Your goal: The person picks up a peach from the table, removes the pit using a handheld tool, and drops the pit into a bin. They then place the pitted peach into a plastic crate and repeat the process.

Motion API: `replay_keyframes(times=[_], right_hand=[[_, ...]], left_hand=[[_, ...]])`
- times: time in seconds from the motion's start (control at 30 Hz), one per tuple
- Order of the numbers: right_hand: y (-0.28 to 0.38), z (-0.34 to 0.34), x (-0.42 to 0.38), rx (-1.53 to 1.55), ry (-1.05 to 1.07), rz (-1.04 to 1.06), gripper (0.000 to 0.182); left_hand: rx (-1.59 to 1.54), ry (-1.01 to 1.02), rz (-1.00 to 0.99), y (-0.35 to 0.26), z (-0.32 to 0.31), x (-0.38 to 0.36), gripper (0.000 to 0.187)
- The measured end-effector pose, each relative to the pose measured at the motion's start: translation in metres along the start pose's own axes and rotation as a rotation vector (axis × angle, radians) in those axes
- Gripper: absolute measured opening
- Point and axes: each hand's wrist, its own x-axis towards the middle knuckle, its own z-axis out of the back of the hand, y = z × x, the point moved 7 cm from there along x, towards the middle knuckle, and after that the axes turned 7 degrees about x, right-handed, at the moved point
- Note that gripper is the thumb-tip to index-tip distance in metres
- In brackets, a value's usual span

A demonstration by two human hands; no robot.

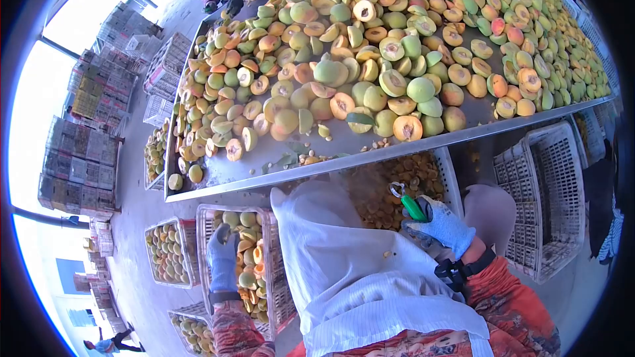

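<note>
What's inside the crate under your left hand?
The crate holds halved and whole peaches, green and orange. The left hand and a white apron cover part, so its bottom is hidden.

Daylight scene, bright overall. Light enters from the windows at far left, which are overexposed to plain white. The floor beside them shows pale glare. The table and fruit are evenly lit, with soft, short shadows. Fisheye distortion is strong: the table edge bows and the corners are black vignette. Centre focus is sharp; detail softens toward the rim. One patch at top left is blurred.
</note>
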Motion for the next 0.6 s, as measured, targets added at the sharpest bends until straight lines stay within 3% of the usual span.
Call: replay_keyframes(times=[0.03, 0.07, 0.1, 0.13, 0.17, 0.2, 0.23, 0.3, 0.37, 0.4, 0.43, 0.53, 0.57, 0.6], right_hand=[[-0.004, -0.001, 0.003, -0.048, -0.001, -0.002, 0.034], [0.006, -0.002, 0.004, -0.044, 0.003, 0.018, 0.034], [0.019, -0.004, 0.004, -0.040, 0.000, 0.038, 0.034], [0.022, -0.004, 0.004, -0.045, -0.003, 0.036, 0.034], [0.024, -0.002, 0.003, -0.054, -0.018, 0.036, 0.034], [0.023, 0.000, 0.001, -0.014, -0.020, -0.023, 0.035], [0.023, 0.001, -0.001, 0.028, -0.021, -0.083, 0.035], [0.024, 0.004, -0.006, 0.051, -0.033, -0.127, 0.034], [0.028, 0.008, -0.009, -0.059, -0.064, -0.072, 0.033], [0.026, 0.007, -0.013, 0.077, -0.056, -0.214, 0.033], [0.025, 0.007, -0.013, 0.073, -0.059, -0.219, 0.033], [0.027, 0.005, -0.009, 0.111, -0.074, -0.136, 0.035], [0.025, 0.001, -0.007, 0.252, -0.094, -0.156, 0.036], [0.024, -0.003, -0.005, 0.393, -0.110, -0.179, 0.037]], left_hand=[[-0.260, -0.020, -0.046, -0.019, -0.011, 0.021, 0.039], [-0.253, -0.071, -0.190, -0.063, -0.017, 0.039, 0.038], [-0.087, -0.136, -0.337, -0.111, -0.026, 0.056, 0.038], [0.114, -0.093, -0.294, -0.183, -0.025, 0.053, 0.042], [0.191, -0.229, -0.539, -0.213, -0.045, 0.070, 0.047], [0.265, -0.199, -0.618, -0.247, -0.063, 0.077, 0.056], [0.488, -0.140, -0.618, -0.276, -0.084, 0.084, 0.070], [0.731, -0.109, -0.618, -0.292, -0.122, 0.101, 0.074], [0.759, -0.074, -0.559, -0.297, -0.132, 0.118, 0.073], [0.793, -0.038, -0.485, -0.295, -0.135, 0.125, 0.071], [0.789, -0.033, -0.486, -0.294, -0.134, 0.127, 0.071], [0.251, -0.054, -0.439, -0.266, -0.114, 0.135, 0.073], [-0.275, 0.080, -0.337, -0.229, -0.131, 0.152, 0.069], [-0.823, 0.336, -0.243, -0.238, -0.117, 0.125, 0.066]])
